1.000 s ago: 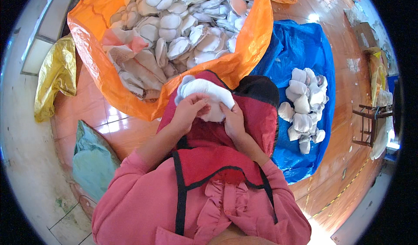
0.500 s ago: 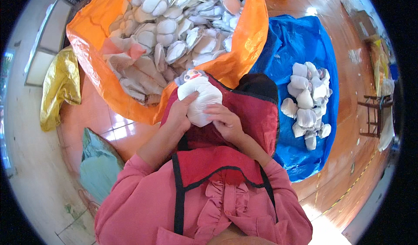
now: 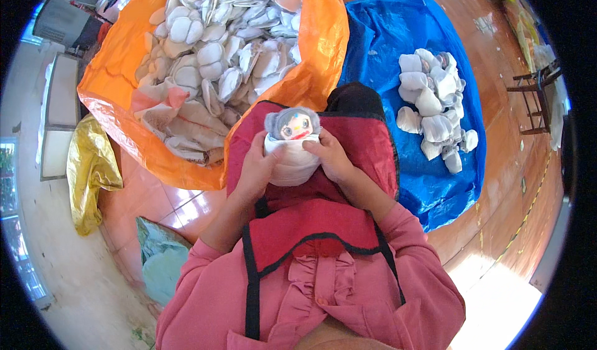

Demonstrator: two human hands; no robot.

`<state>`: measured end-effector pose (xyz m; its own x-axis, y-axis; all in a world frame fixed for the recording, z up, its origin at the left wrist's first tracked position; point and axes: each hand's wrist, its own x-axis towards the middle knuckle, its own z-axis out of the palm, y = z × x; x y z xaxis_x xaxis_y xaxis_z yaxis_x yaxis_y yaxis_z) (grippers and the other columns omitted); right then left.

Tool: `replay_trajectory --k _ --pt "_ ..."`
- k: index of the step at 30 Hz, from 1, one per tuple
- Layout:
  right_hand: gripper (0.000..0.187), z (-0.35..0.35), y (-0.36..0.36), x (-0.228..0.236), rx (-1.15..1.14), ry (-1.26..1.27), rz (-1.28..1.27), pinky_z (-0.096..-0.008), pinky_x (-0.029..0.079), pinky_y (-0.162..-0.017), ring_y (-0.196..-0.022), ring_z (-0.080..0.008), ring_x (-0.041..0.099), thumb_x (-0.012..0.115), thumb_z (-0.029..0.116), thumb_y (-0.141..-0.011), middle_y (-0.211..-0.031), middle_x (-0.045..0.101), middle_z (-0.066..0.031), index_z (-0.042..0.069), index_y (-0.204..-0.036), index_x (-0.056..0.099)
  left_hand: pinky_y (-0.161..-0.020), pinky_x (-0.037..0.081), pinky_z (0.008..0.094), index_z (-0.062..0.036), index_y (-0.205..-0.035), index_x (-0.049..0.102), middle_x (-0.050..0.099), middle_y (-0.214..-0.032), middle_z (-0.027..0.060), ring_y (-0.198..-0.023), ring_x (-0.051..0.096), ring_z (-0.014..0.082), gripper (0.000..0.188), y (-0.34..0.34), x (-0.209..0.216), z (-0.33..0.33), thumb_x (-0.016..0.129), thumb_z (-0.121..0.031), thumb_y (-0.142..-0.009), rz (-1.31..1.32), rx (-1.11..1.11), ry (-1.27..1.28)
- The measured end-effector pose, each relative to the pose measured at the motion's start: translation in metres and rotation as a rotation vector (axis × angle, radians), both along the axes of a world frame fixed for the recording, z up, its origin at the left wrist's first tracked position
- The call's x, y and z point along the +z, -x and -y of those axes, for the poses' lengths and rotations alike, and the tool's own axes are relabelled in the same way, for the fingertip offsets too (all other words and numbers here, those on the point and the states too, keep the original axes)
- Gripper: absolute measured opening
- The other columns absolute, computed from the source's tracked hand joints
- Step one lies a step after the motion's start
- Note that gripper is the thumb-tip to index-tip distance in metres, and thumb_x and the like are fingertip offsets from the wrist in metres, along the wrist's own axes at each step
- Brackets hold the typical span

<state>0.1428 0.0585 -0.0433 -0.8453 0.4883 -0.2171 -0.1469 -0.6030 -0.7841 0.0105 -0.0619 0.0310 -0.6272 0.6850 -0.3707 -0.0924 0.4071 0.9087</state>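
Over my lap I hold a plush doll head (image 3: pixel 295 125) with a painted face and fuzzy grey ears. White cloth (image 3: pixel 292 163) wraps its lower part, leaving the face and ears showing at the top. My left hand (image 3: pixel 255 166) is closed round the left side of the wrapped bundle, thumb on the cloth. On the opposite side my right hand (image 3: pixel 334 156) grips it too, its thumb at the cloth's upper edge beside the face. The fingers behind the bundle are partly hidden. Beneath lies a dark red apron (image 3: pixel 367 138).
A large orange sack (image 3: pixel 323 27) full of white padded pieces (image 3: pixel 211 58) stands ahead on the left. To the right, a blue sheet (image 3: pixel 373 45) bears several white-wrapped bundles (image 3: pixel 435 126). Yellow sacking (image 3: pixel 93 170) and a green bag (image 3: pixel 163 257) lie left; a wooden stool (image 3: pixel 538 95) stands far right.
The bundle has been turned so the doll's face is now in full view. My right hand has gone from fingers laid on the cloth to a grip on its side. The whole view has shifted.
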Motion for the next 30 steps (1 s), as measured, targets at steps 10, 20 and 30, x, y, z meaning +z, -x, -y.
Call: replay_trajectory --k 10,20,30 --pt "0.037 0.000 -0.001 0.003 0.014 0.132 -0.069 -0.0312 0.048 -0.090 -0.099 -0.0168 0.061 0.064 0.011 -0.086 -0.110 0.064 -0.0090 0.000 -0.120 0.054 -0.091 0.044 0.0291 0.0020 -0.125 0.047 0.059 -0.114 0.0094 -0.103 0.056 0.0156 0.046 -0.001 -0.013 -0.007 0.067 -0.014 -0.087 0.212 -0.046 -0.277" --pt "0.038 0.006 0.001 -0.019 0.032 0.195 -0.096 -0.0332 0.051 -0.086 -0.095 -0.0166 0.062 0.049 0.030 -0.099 -0.110 0.064 -0.0078 0.002 -0.123 0.053 -0.086 0.047 0.0286 0.0008 -0.120 0.052 0.061 -0.110 0.0086 -0.097 0.059 0.0157 0.041 0.007 0.003 -0.016 0.067 -0.008 -0.082 0.082 -0.128 -0.057" --pt "0.038 0.013 0.011 -0.020 -0.049 0.152 -0.223 -0.0302 0.049 -0.086 -0.100 -0.0129 0.059 0.060 0.020 -0.094 -0.113 0.061 -0.0030 0.005 -0.128 0.051 -0.085 0.049 0.0313 0.0002 -0.119 0.056 0.063 -0.111 0.0089 -0.097 0.062 0.0183 0.052 0.009 0.010 -0.024 0.076 -0.008 -0.072 -0.004 -0.349 0.081"
